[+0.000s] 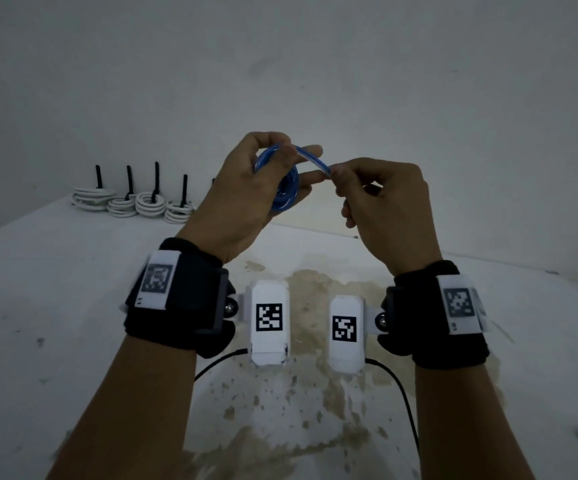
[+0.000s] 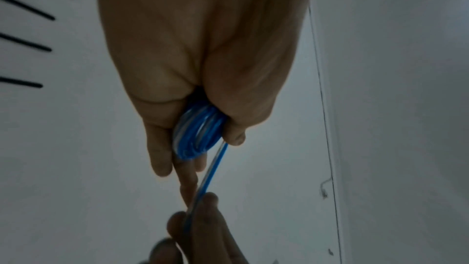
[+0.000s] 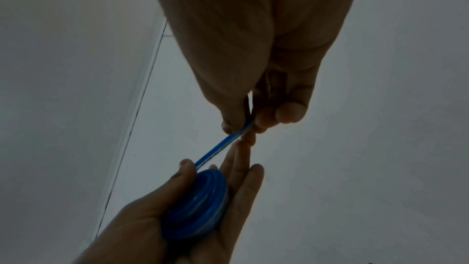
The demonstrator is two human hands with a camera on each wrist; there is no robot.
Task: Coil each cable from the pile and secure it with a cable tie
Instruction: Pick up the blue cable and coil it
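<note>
Head view: blue cable (image 1: pixel 284 181) coil upright in left hand (image 1: pixel 246 199), free end slanting down-right into right hand (image 1: pixel 384 209) fingers' pinch.

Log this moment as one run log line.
left hand holds blue cable coil | right hand pinches its free end | no tie on it yet

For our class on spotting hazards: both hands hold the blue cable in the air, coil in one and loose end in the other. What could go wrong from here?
1. The blue coil sits only between the left hand's thumb and fingers, untied; a slack grip could let the loops spring apart.
2. The right hand pinches just the loose end; it might slip before being tucked in.
3. No loose tie shows nearby; fetching one may mean releasing a hand.
</note>
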